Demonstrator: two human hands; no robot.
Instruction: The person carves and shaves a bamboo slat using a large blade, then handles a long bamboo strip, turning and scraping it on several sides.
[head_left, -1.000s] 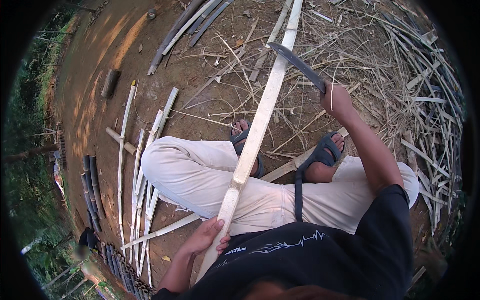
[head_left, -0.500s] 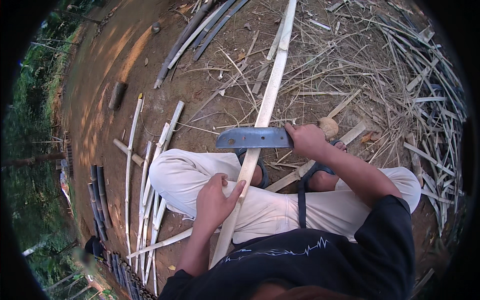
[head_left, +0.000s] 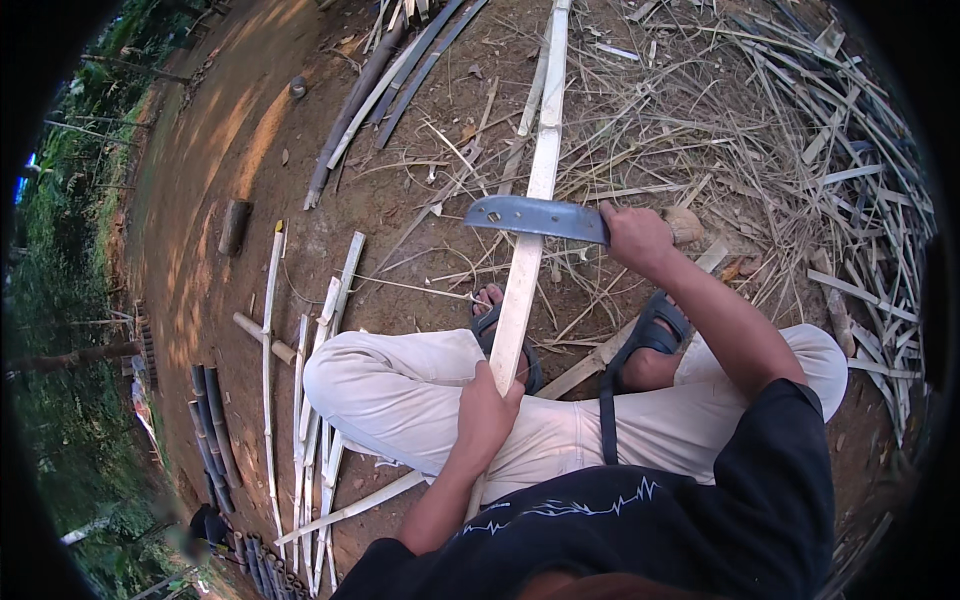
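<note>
A long, pale split-bamboo strip (head_left: 521, 305) runs from my lap, between my sandalled feet, to the far edge of the view. My left hand (head_left: 487, 415) is closed around its near part, just above my thigh. In my right hand (head_left: 640, 240) is the handle of a broad machete (head_left: 560, 219), its grey blade pierced by a few holes. The handle's rounded wooden end shows beyond my fist. Crosswise over the strip lies the blade, pointing left, past my feet. Whether its edge bites into the bamboo cannot be made out.
Several pale bamboo strips (head_left: 328, 400) lie left of my knee, near dark bamboo lengths (head_left: 212, 425). Thin shavings (head_left: 640, 150) litter the ground ahead. A heap of split strips (head_left: 870, 200) spreads along the right. Darker poles (head_left: 355, 115) lie at the far left.
My right hand and the machete have moved farther out along the strip. My left hand has shifted forward and right, and its fingers have closed around the bamboo.
</note>
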